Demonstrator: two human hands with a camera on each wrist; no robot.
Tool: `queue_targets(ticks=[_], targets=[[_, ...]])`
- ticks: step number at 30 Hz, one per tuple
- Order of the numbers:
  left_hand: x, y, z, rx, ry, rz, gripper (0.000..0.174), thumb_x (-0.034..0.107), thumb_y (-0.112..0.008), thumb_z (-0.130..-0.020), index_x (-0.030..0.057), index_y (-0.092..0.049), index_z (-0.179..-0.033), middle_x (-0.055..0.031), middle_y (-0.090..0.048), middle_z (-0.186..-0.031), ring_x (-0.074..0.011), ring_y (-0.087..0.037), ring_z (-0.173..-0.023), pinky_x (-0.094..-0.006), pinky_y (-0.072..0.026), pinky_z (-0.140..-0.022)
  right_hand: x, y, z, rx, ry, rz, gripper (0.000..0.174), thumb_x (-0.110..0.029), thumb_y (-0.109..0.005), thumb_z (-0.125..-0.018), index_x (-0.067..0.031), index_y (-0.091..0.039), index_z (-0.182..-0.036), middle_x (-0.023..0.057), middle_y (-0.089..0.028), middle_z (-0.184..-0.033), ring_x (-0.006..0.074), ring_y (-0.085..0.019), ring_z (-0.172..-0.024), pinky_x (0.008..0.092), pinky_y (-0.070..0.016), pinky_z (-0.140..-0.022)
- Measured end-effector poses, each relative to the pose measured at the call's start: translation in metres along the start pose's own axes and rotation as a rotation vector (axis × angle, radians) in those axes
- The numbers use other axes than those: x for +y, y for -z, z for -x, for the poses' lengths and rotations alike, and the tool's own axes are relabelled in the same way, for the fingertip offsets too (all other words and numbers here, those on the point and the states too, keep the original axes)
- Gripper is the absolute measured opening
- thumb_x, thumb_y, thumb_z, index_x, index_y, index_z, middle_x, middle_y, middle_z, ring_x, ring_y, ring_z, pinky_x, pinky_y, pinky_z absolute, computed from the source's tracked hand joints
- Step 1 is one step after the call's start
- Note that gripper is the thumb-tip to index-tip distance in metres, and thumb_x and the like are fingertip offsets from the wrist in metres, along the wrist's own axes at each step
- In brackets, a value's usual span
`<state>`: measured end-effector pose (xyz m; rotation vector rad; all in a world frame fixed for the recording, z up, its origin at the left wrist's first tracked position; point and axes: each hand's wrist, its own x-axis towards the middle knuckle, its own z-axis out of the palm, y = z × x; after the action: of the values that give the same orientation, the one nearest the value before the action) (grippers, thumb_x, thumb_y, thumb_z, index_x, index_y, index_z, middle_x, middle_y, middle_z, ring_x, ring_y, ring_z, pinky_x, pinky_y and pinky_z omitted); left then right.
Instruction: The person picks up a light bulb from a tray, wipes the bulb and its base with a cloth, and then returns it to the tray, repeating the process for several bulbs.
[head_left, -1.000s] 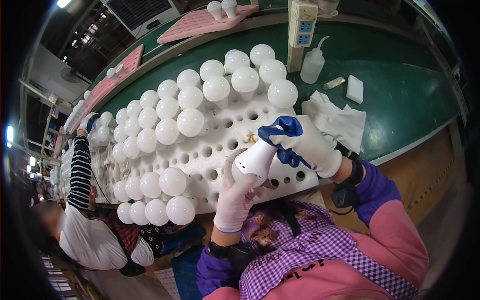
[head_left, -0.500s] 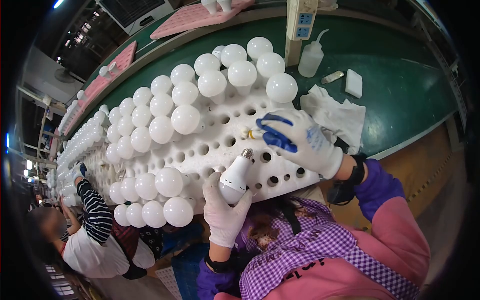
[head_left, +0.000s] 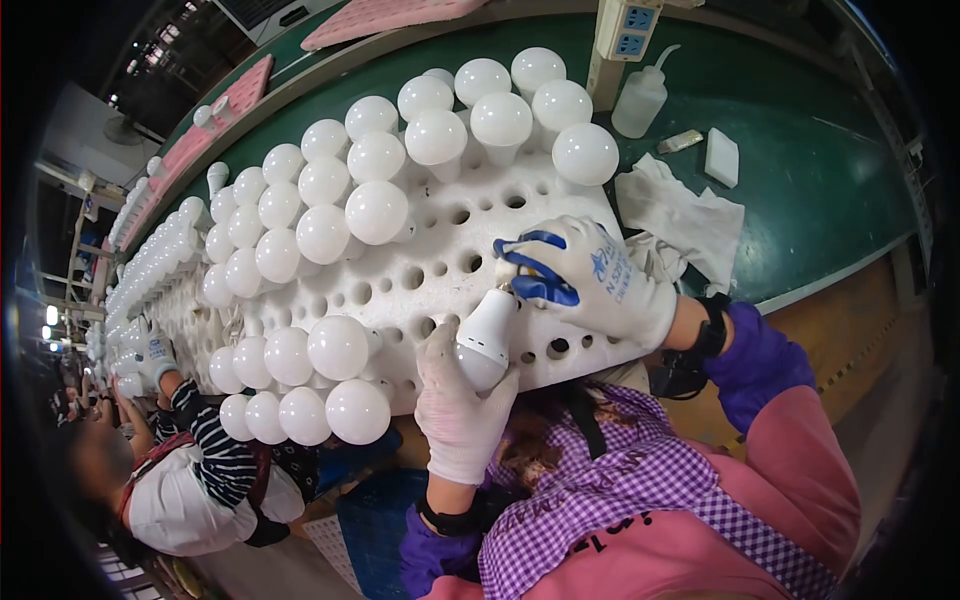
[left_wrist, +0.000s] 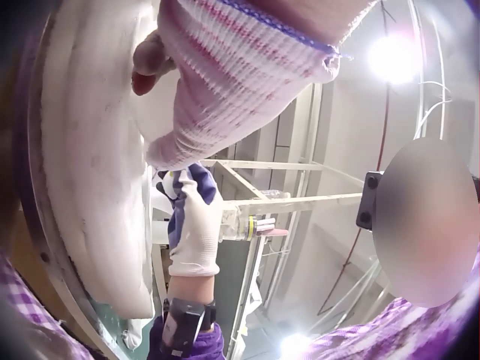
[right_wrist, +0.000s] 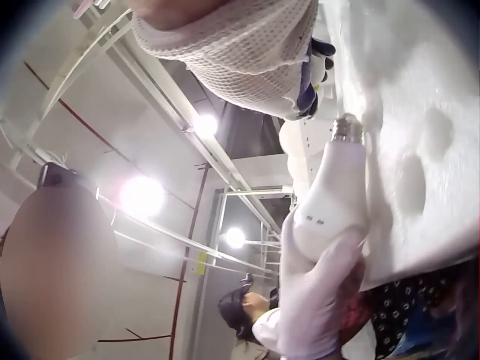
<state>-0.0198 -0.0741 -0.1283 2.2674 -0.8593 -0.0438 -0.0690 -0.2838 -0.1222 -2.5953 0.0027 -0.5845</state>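
Observation:
A white light bulb (head_left: pixel 484 335) is gripped round its globe by my left hand (head_left: pixel 462 415), which wears a white glove. In the right wrist view the bulb's metal screw base (right_wrist: pixel 347 129) points up, away from the palm. My right hand (head_left: pixel 600 275), in a white glove with blue-coated fingers, is just beyond that base, low over the foam board (head_left: pixel 400 300). Its thumb and fingers pinch a small white piece with a bit of yellow (head_left: pixel 505 270), mostly hidden by the fingers.
Rows of white bulbs (head_left: pixel 378 212) stand globe-up in the foam board's holes. On the green table (head_left: pixel 780 210) are a white cloth (head_left: pixel 690 215), a squeeze bottle (head_left: pixel 640 100) and a white block (head_left: pixel 722 158). Another person (head_left: pixel 200 490) works at the left.
My right hand came off the bulb's screw end, opened, then lowered onto the small white and yellow piece on the board. My left hand kept the bulb, turning its screw base upward into view.

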Motion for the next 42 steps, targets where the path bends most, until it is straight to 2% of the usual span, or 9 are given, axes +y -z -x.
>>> queue_targets(ticks=[7,14,16,20,22,26,35,38,42], targets=[[0.007,-0.009,-0.002,0.051,0.024,0.025,0.076,0.016,-0.082,-0.064,0.0025,-0.04,-0.127,-0.0203,-0.058,-0.113,-0.0379,-0.063,-0.092,-0.041,-0.0518,-0.077,-0.012,-0.003,0.006,-0.146,0.044,0.218,0.035,-0.023,-0.061,-0.083,-0.0097,-0.059,-0.115,0.0096,-0.057,-0.106,0.0281,-0.055,-0.097,0.0415,-0.0422,-0.083],[0.0,-0.012,-0.001,0.095,-0.051,0.0,0.077,0.016,-0.082,-0.064,0.0009,-0.038,-0.127,-0.0215,-0.059,-0.113,-0.0389,-0.064,-0.093,-0.0414,-0.0517,-0.078,-0.03,-0.003,0.008,-0.033,0.171,0.234,0.04,-0.02,-0.063,-0.073,-0.0073,-0.06,-0.112,0.0095,-0.056,-0.105,0.0265,-0.054,-0.097,0.0383,-0.0414,-0.082],[0.001,-0.013,-0.001,0.089,-0.034,0.02,0.077,0.016,-0.082,-0.065,0.0008,-0.038,-0.127,-0.0218,-0.059,-0.113,-0.0393,-0.064,-0.093,-0.0412,-0.0517,-0.078,-0.027,0.003,0.004,-0.128,0.126,0.292,0.04,-0.02,-0.064,-0.073,-0.0065,-0.06,-0.111,0.0094,-0.057,-0.105,0.0273,-0.053,-0.097,0.0392,-0.0416,-0.082],[0.001,-0.011,-0.001,0.089,-0.064,-0.008,0.077,0.016,-0.082,-0.065,0.0007,-0.038,-0.127,-0.022,-0.058,-0.115,-0.039,-0.064,-0.094,-0.0415,-0.0515,-0.079,-0.042,-0.006,0.008,-0.034,0.097,0.147,0.04,-0.02,-0.065,-0.071,-0.0061,-0.061,-0.109,0.0089,-0.056,-0.106,0.0278,-0.054,-0.099,0.0398,-0.043,-0.082],[0.001,-0.008,0.0,0.033,-0.042,0.021,0.077,0.017,-0.081,-0.065,0.0007,-0.038,-0.127,-0.0219,-0.057,-0.116,-0.0385,-0.063,-0.094,-0.0418,-0.0514,-0.078,-0.046,-0.007,0.007,-0.018,0.231,-0.035,0.037,-0.018,-0.065,-0.071,-0.008,-0.062,-0.106,0.0083,-0.056,-0.106,0.0276,-0.055,-0.098,0.0408,-0.0445,-0.081],[0.003,-0.011,-0.002,0.06,-0.001,0.015,0.076,0.018,-0.081,-0.066,0.0007,-0.038,-0.127,-0.0216,-0.057,-0.116,-0.0383,-0.063,-0.094,-0.042,-0.0514,-0.078,-0.033,-0.008,-0.004,-0.131,0.085,0.089,0.031,-0.017,-0.064,-0.072,-0.0109,-0.063,-0.102,0.0074,-0.056,-0.107,0.0269,-0.055,-0.1,0.0405,-0.045,-0.082],[0.0,-0.007,-0.005,0.069,-0.032,0.059,0.074,0.021,-0.08,-0.068,0.0002,-0.039,-0.126,-0.0201,-0.06,-0.109,-0.038,-0.064,-0.091,-0.0416,-0.0515,-0.077,-0.032,-0.002,0.009,-0.027,0.366,-0.079,0.035,-0.02,-0.064,-0.075,-0.0143,-0.063,-0.109,0.0041,-0.058,-0.112,0.0258,-0.055,-0.101,0.039,-0.0429,-0.088],[0.0,-0.005,-0.006,-0.005,0.048,0.099,0.073,0.02,-0.08,-0.068,0.0,-0.04,-0.125,-0.0203,-0.06,-0.108,-0.0381,-0.064,-0.09,-0.0417,-0.0513,-0.076,-0.024,-0.017,0.01,0.087,0.272,0.092,0.037,-0.02,-0.063,-0.074,-0.0137,-0.063,-0.111,0.0042,-0.058,-0.109,0.0254,-0.055,-0.099,0.0389,-0.0431,-0.087],[0.003,-0.006,-0.007,0.033,0.012,0.06,0.073,0.02,-0.08,-0.067,-0.0007,-0.041,-0.125,-0.0209,-0.059,-0.108,-0.038,-0.064,-0.09,-0.0417,-0.051,-0.077,-0.022,-0.008,0.006,0.004,0.126,0.214,0.036,-0.019,-0.062,-0.074,-0.0111,-0.062,-0.109,0.0056,-0.057,-0.106,0.0255,-0.055,-0.099,0.0388,-0.0436,-0.086]])
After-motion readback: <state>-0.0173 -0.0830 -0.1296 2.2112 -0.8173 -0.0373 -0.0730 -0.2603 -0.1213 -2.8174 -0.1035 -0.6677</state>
